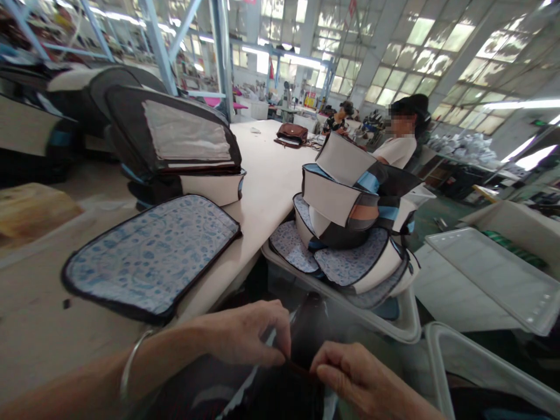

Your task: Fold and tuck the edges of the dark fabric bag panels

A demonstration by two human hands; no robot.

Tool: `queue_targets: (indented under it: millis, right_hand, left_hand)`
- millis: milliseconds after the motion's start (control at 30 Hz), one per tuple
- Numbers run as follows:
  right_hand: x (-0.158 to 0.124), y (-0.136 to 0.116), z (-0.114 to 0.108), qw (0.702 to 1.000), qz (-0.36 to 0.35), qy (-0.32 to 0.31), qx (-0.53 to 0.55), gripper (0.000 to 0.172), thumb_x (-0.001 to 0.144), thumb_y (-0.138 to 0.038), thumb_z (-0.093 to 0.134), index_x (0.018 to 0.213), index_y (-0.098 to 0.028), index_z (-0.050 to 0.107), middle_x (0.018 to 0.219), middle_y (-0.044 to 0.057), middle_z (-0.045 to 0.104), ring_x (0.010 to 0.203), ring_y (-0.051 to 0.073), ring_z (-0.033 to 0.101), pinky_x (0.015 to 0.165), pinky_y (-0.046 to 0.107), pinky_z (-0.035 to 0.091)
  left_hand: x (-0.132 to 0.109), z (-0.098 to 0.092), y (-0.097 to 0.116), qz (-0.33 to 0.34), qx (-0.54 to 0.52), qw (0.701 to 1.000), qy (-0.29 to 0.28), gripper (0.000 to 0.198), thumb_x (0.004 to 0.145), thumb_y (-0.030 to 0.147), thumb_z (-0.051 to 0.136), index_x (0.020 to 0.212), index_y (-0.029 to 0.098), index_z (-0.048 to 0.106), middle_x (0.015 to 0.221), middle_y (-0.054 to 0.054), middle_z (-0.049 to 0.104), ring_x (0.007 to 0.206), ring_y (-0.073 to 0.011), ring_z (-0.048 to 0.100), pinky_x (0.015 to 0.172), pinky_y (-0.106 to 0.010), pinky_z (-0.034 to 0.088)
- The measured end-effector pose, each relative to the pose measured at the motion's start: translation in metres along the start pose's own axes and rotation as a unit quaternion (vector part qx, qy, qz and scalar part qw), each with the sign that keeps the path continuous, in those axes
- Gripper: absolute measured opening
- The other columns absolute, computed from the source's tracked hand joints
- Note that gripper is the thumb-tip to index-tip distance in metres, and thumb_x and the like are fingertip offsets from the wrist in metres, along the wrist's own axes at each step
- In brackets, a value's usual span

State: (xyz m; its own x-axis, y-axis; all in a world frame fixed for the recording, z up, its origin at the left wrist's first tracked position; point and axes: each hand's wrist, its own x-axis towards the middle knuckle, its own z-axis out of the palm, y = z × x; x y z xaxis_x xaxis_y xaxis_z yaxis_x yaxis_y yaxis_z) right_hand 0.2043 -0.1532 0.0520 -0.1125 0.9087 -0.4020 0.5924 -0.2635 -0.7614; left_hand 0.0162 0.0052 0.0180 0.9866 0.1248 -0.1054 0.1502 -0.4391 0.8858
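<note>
Low in front of me, my left hand (251,332), with a silver bangle at the wrist, pinches thumb against fingers at the edge of a dark, soft-looking piece (280,394). My right hand (347,373) is closed on the same edge a short way to the right. A short span of the edge runs between the two hands. The lower part of the dark piece is dim and blurred, so its exact kind cannot be told. Left of my hands, a bag panel (153,254) with blue-patterned lining and black edging lies on the table (262,175).
Dark bag parts (175,131) with cream sides are piled behind the panel. To the right, a plastic bin (409,326) is heaped with cream, black and blue bag parts (335,201). Another bin (437,350) stands nearer. A brown bag (292,134) and two people are farther off.
</note>
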Motion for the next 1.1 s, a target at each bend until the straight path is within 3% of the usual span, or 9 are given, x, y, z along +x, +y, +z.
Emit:
queue_targets:
  millis: [133, 433, 567, 667, 700, 800, 867, 933, 1100]
  right_hand:
    - [-0.003, -0.002, -0.004, 0.999, 0.035, -0.027, 0.019, 0.016, 0.08, -0.02, 0.052, 0.073, -0.015, 0.065, 0.064, -0.004, 0.05, 0.062, 0.011, 0.044, 0.056, 0.021, 0.033]
    - [0.005, -0.001, 0.018, 0.993, 0.07, 0.077, 0.053, 0.006, 0.06, -0.014, 0.052, 0.056, -0.019, 0.052, 0.058, -0.003, 0.05, 0.063, 0.014, 0.049, 0.057, 0.023, 0.035]
    - [0.0, 0.008, 0.027, 0.99, 0.05, 0.13, 0.029, 0.008, 0.059, -0.013, 0.053, 0.055, -0.02, 0.054, 0.064, 0.0, 0.054, 0.075, 0.019, 0.051, 0.074, 0.029, 0.039]
    - [-0.008, 0.012, 0.027, 0.985, 0.004, 0.138, 0.1, 0.005, 0.063, -0.018, 0.059, 0.061, -0.022, 0.061, 0.073, 0.002, 0.057, 0.088, 0.024, 0.052, 0.088, 0.035, 0.036]
    - [-0.011, 0.012, 0.025, 0.979, -0.01, 0.143, 0.146, 0.002, 0.062, -0.02, 0.062, 0.063, -0.023, 0.062, 0.075, 0.002, 0.057, 0.09, 0.025, 0.052, 0.089, 0.036, 0.036]
    - [-0.011, 0.004, 0.017, 0.923, -0.056, 0.156, 0.347, 0.012, 0.054, -0.027, 0.066, 0.06, -0.022, 0.057, 0.07, 0.001, 0.05, 0.076, 0.022, 0.05, 0.076, 0.034, 0.041]
    - [-0.006, -0.002, 0.009, 0.86, -0.088, 0.17, 0.473, 0.019, 0.052, -0.035, 0.063, 0.057, -0.023, 0.049, 0.064, 0.0, 0.043, 0.067, 0.021, 0.046, 0.068, 0.035, 0.043]
    - [0.001, -0.003, -0.001, 0.823, -0.108, 0.21, 0.516, 0.026, 0.056, -0.042, 0.057, 0.054, -0.024, 0.038, 0.058, 0.0, 0.037, 0.063, 0.021, 0.045, 0.069, 0.038, 0.045]
    - [-0.002, 0.036, -0.038, 0.83, -0.134, 0.335, 0.426, 0.04, 0.067, -0.053, 0.047, 0.052, -0.025, 0.023, 0.051, -0.004, 0.021, 0.051, 0.019, 0.033, 0.073, 0.045, 0.044]
  left_hand:
    - [-0.002, 0.003, -0.005, -0.012, -0.006, 1.0, 0.007, 0.014, 0.072, 0.013, 0.07, 0.083, 0.021, 0.068, 0.083, 0.003, 0.057, 0.085, -0.0145, 0.054, 0.083, -0.026, 0.041]
    - [0.001, 0.012, -0.006, -0.001, -0.037, 0.999, 0.027, 0.018, 0.063, 0.006, 0.068, 0.075, 0.019, 0.063, 0.078, 0.005, 0.056, 0.082, -0.0134, 0.053, 0.075, -0.022, 0.04]
    - [0.001, 0.015, -0.005, 0.014, -0.047, 0.998, 0.033, 0.021, 0.059, 0.001, 0.066, 0.072, 0.018, 0.061, 0.075, 0.005, 0.056, 0.082, -0.0136, 0.052, 0.075, -0.022, 0.039]
    - [0.0, 0.009, -0.005, 0.033, -0.087, 0.995, 0.022, 0.01, 0.069, 0.012, 0.069, 0.076, 0.018, 0.065, 0.081, 0.002, 0.057, 0.084, -0.015, 0.053, 0.078, -0.024, 0.041]
    - [0.0, 0.005, -0.004, 0.047, -0.109, 0.993, 0.01, 0.007, 0.075, 0.021, 0.069, 0.08, 0.018, 0.066, 0.085, 0.001, 0.059, 0.086, -0.016, 0.054, 0.08, -0.025, 0.041]
    - [0.008, -0.006, -0.002, 0.089, -0.154, 0.984, -0.021, 0.032, 0.088, 0.048, 0.059, 0.098, 0.018, 0.066, 0.1, -0.004, 0.06, 0.096, -0.0197, 0.054, 0.089, -0.029, 0.04]
    - [0.02, -0.009, -0.006, 0.089, -0.139, 0.986, -0.025, 0.04, 0.089, 0.053, 0.054, 0.106, 0.018, 0.062, 0.103, -0.004, 0.06, 0.099, -0.0208, 0.053, 0.091, -0.03, 0.04]
    - [0.035, -0.005, -0.018, 0.051, -0.087, 0.994, -0.027, 0.039, 0.088, 0.051, 0.057, 0.11, 0.019, 0.06, 0.103, -0.003, 0.059, 0.099, -0.021, 0.053, 0.088, -0.029, 0.041]
    - [0.051, 0.009, -0.065, -0.054, 0.013, 0.998, -0.022, 0.025, 0.087, 0.035, 0.053, 0.101, 0.018, 0.062, 0.091, 0.0, 0.061, 0.087, -0.0174, 0.055, 0.072, -0.023, 0.043]
